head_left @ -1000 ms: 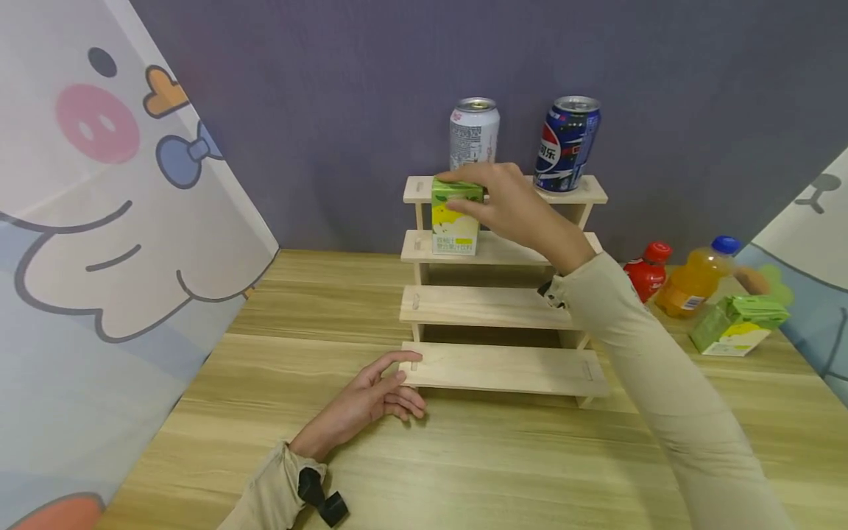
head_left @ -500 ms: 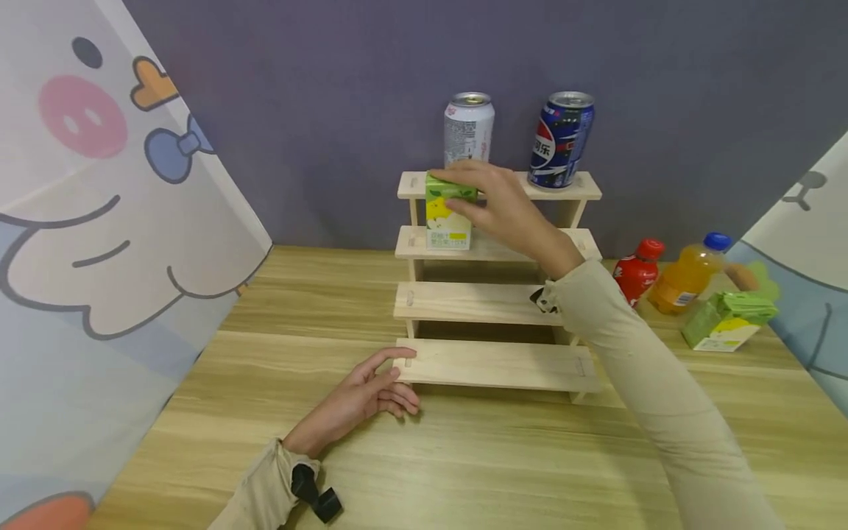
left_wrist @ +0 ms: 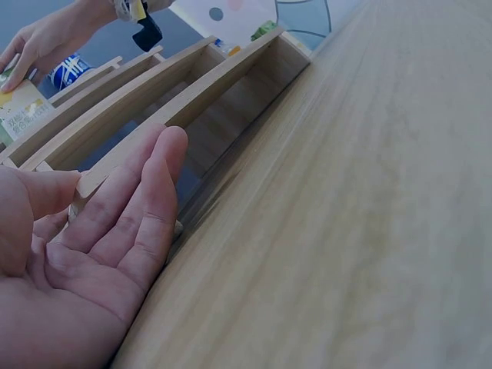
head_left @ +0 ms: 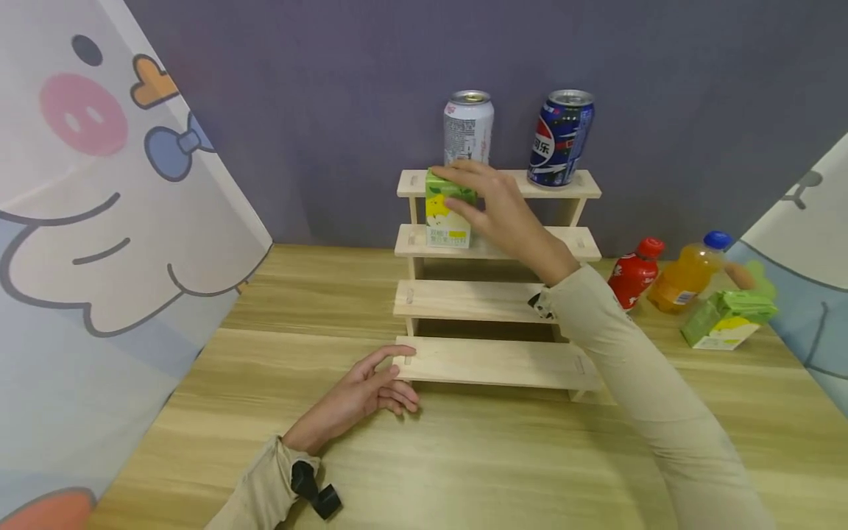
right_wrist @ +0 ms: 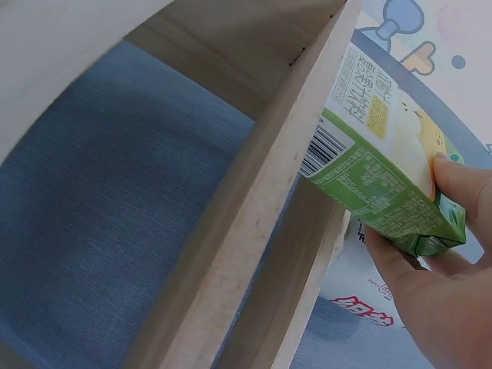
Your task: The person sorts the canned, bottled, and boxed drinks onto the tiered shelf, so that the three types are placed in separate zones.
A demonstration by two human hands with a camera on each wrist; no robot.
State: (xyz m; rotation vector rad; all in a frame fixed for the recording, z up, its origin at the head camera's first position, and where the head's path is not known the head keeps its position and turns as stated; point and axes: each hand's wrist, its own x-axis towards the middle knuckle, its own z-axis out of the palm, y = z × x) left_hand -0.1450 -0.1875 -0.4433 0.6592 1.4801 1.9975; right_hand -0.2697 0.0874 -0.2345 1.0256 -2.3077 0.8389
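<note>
My right hand holds a green and yellow juice box by its upper part, thumb and fingers on opposite sides. The juice box stands upright at the left of the second-highest step of a wooden tiered shelf. In the right wrist view the base of the juice box meets the step's edge. My left hand grips the left end of the lowest step, index finger and thumb at its corner, other fingers lower. Behind the juice box, a white can stands on the top step, partly hidden by my right hand.
A blue Pepsi can stands at the right of the top step. On the table right of the shelf are a red-capped bottle, an orange drink bottle and another green juice box. A grey wall rises behind.
The view has shifted slightly. My right hand stays on the juice box on the same step, and my left hand keeps its place at the lowest step.
</note>
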